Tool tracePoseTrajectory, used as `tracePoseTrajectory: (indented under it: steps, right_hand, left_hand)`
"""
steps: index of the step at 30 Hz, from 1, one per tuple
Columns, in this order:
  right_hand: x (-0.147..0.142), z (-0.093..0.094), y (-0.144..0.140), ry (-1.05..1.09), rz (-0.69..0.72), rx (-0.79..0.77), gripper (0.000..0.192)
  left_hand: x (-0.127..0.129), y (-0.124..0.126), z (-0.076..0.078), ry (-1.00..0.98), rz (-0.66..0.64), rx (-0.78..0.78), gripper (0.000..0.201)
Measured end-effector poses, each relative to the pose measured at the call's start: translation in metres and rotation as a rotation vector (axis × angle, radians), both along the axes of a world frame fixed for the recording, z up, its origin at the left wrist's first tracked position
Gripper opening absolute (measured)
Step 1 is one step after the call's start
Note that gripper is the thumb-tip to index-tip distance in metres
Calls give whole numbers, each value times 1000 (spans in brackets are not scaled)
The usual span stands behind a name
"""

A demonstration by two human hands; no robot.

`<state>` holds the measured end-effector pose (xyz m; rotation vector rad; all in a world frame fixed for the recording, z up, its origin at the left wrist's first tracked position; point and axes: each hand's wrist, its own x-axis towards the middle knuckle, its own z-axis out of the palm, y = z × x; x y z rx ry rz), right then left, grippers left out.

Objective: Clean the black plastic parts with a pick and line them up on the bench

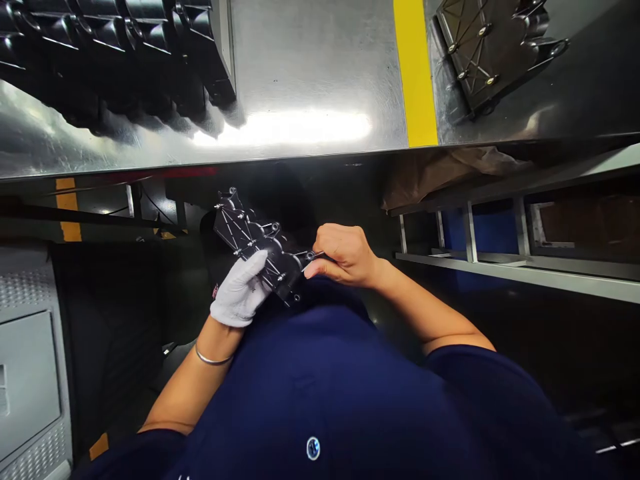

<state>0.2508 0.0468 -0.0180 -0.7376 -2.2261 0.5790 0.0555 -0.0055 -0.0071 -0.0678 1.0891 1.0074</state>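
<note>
A black moulded plastic part (250,233) with thin ribs, small bosses and a scalloped edge is held tilted in front of my body, below the table edge. My left hand (241,290), in a white glove, grips its lower left side, thumb on the ribbed face. My right hand (345,255) is bare. Its thumb and curled fingers close on the lug at the part's right end. Whether the right fingers hold anything else small is hidden.
On the metal table (310,67), several black moulded parts (115,53) stand in a row at the left. Another ribbed black part (493,53) lies beyond the yellow stripe (415,73). A metal frame (500,267) stands at the right, and a grey plastic crate (30,367) at the left.
</note>
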Motion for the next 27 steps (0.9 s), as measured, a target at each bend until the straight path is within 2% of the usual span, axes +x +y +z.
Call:
tracePoseTrajectory:
  steps: [5, 9, 14, 20, 23, 27]
  right_hand:
    - [1, 0, 4, 3, -9, 32, 47]
    - [1, -1, 5, 41, -78, -11, 45]
    - [0, 0, 5, -64, -63, -37, 51]
    - [0, -2, 6, 82, -31, -86, 49]
    - [0, 0, 6, 24, -55, -46, 51]
    - [0, 5, 4, -58, -10, -28, 53]
  left_hand:
    - [9, 2, 6, -36, 114, -95, 15]
    - [11, 1, 7, -44, 91, -87, 21]
    - [12, 1, 4, -42, 128, -108, 20]
    - [7, 2, 2, -36, 66, -87, 13]
    - [3, 2, 1, -13, 30, -40, 10]
    - [1, 0, 0, -8, 30, -18, 10]
